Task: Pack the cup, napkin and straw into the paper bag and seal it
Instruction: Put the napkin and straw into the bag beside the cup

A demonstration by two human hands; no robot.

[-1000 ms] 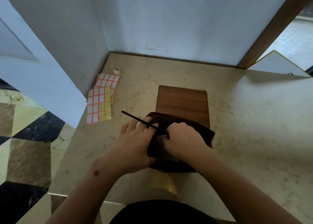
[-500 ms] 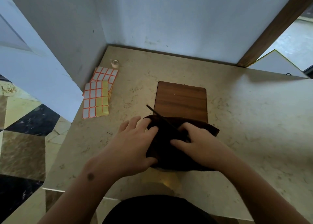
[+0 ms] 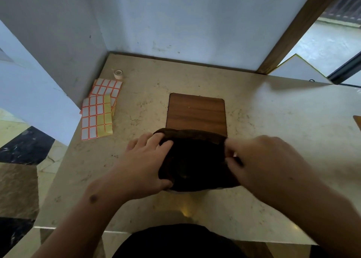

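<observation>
A dark brown paper bag point(image 3: 195, 158) stands on the marble table, its near edge partly over a wooden board point(image 3: 196, 111). My left hand point(image 3: 144, 164) grips the bag's left side, fingers curled over its top rim. On the right rim, my right hand point(image 3: 261, 160) pinches the bag's edge. The bag's mouth faces up and its inside is too dark to make out. No cup, napkin or straw is visible.
Sheets of orange-bordered label stickers point(image 3: 97, 113) lie at the left of the table point(image 3: 273, 121), with a small tape roll point(image 3: 118, 74) behind them near the wall corner. A wall closes off the back; the table's left edge drops to a tiled floor.
The black straw that stuck out of the bag's top left has gone from sight. My right hand moved from the bag's middle to its right rim.
</observation>
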